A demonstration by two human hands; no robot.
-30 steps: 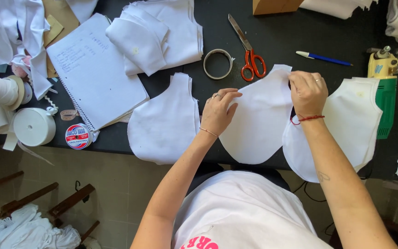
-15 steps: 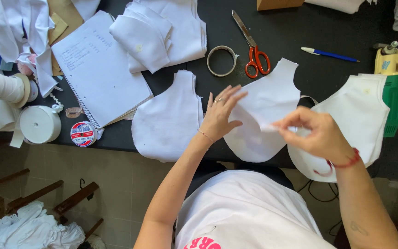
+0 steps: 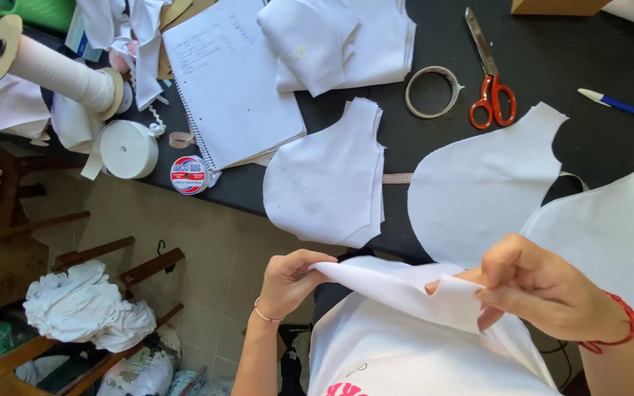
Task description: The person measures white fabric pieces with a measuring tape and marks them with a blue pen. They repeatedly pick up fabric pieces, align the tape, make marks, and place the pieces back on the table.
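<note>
Left hand (image 3: 291,282), right hand (image 3: 544,290) pinch white fabric piece (image 3: 405,290) below bench (image 3: 552,66) edge; cut pieces, scissors (image 3: 489,84) above.

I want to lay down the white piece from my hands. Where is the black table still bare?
Bare black table lies between the scissors and the blue pen, up to the far edge. The left is crowded: notebook, stacked cut pieces, tape rolls.

My black worktop (image 3: 552,59) carries red-handled scissors (image 3: 490,81), a tape ring (image 3: 433,92), a blue pen (image 3: 621,106), an open spiral notebook (image 3: 232,81), a round tin (image 3: 189,175), a white tape roll (image 3: 128,149) and several white cut fabric pieces (image 3: 328,176), one stack overhanging the near edge.
</note>
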